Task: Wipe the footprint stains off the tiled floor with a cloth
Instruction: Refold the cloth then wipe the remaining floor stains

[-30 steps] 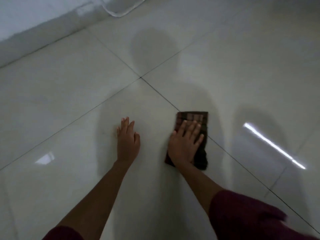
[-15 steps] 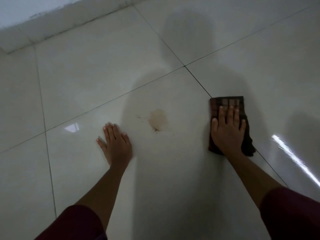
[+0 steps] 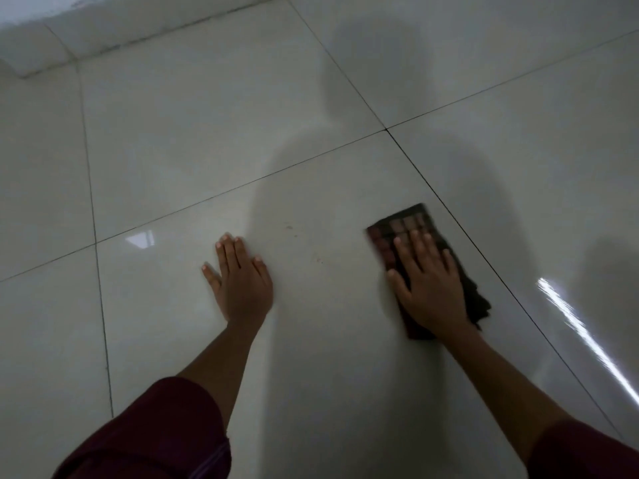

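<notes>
A dark brown checked cloth (image 3: 397, 223) lies folded on the glossy pale tiled floor (image 3: 207, 133), its edges blurred by motion. My right hand (image 3: 428, 285) presses flat on the cloth with spread fingers and covers its near half. My left hand (image 3: 242, 281) rests flat on the bare tile to the left, fingers together, holding nothing. Between the hands only faint brown specks (image 3: 288, 228) of a stain show on the tile.
A white wall base (image 3: 103, 25) runs along the top left. Dark grout lines cross the floor, one just right of the cloth. My shadow falls over the middle tiles. A bright light reflection (image 3: 587, 340) streaks the floor at the right.
The brown patch seen between my hands half a second ago is gone, leaving faint specks. The cloth under my right hand has turned slightly and sits back at the right.
</notes>
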